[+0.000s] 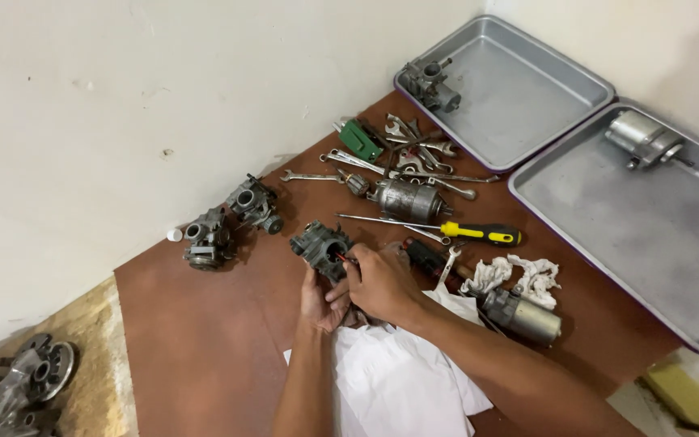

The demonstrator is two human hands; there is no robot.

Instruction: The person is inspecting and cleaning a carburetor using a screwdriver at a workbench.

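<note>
Two hands are meeting at one carburetor [322, 245] over the brown board [196, 340]. Left hand [317, 301] is gripping it from below; right hand [382, 283] is pinching a small red-tipped tool [344, 259], pointing left into the carburetor body.

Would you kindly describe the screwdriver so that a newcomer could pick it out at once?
Start at the brown mat on the floor, and look just right of the person's hands, below the heap of spanners. The screwdriver lies flat there, shaft pointing left. Its yellow and black handle sets it apart from the bare metal tools around it.
</note>
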